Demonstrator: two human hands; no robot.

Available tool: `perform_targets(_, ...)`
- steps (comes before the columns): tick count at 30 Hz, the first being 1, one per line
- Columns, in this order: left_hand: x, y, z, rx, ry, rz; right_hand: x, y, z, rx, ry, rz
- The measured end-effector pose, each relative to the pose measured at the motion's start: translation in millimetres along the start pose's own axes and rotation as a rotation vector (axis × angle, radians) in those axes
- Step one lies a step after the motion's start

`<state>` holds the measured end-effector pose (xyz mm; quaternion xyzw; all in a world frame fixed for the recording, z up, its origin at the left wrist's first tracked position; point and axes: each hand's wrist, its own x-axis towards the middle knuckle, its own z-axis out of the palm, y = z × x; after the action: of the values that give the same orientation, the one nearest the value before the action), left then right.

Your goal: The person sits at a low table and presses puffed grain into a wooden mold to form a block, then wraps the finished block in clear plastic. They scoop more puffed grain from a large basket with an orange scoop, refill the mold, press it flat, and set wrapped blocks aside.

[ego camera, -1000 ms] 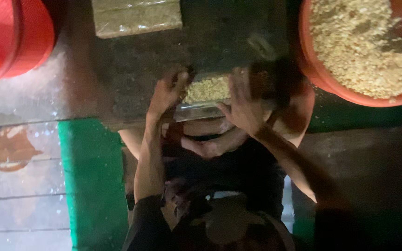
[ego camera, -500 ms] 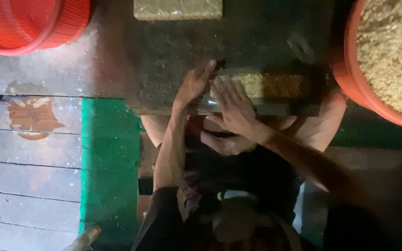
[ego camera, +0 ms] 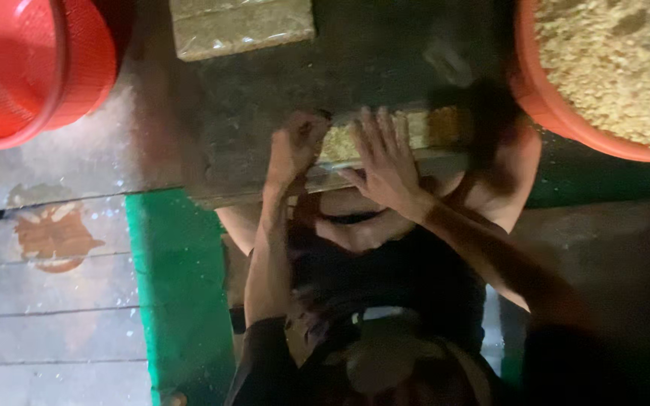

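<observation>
A clear packet of yellowish grain [ego camera: 423,128] lies on a dark low slab [ego camera: 265,113], near its front edge. My left hand [ego camera: 295,146] is curled into a fist around the packet's left end. My right hand [ego camera: 385,162] lies flat on top of the packet with its fingers spread, pressing down. My knees and dark clothing fill the lower middle of the view, just below the slab.
A second packed block of grain [ego camera: 242,26] lies at the slab's far edge. A red tub [ego camera: 558,113] full of loose grain stands at the top right. A red mesh basket [ego camera: 39,68] sits at the top left. A green strip [ego camera: 174,286] crosses the wet floor.
Both hands have stayed on the packet. My left hand has curled from flat fingers into a fist at the packet's left end. The view has drifted slightly.
</observation>
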<state>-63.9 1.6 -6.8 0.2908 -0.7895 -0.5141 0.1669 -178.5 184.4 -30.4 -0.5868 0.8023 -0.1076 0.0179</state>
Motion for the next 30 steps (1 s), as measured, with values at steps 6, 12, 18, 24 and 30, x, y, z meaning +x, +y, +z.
perform_targets(6, -4.5, 1.0, -3.3, -0.054, -0.054, -0.012, -37.6, 49.5, -17.0, 0.02, 0.001, 0.115)
perform_targets(12, -4.7, 9.4, -2.1, -0.05, -0.078, -0.084, -48.6, 64.3, -26.2, 0.044, 0.077, 0.177)
perform_targets(18, -4.5, 29.5, -3.9, -0.118, -0.127, -0.121, -49.3, 68.9, -43.7, 0.057, 0.07, 0.245)
perform_targets(24, 24.8, 61.3, 77.8, 0.29, -0.089, 0.515, -42.6, 90.6, -45.5, 1.729, 0.607, 0.584)
perform_targets(30, 18.3, 82.5, 91.5, 0.33, -0.128, 0.567, -19.6, 227.2, -130.5, 1.735, 1.004, 0.792)
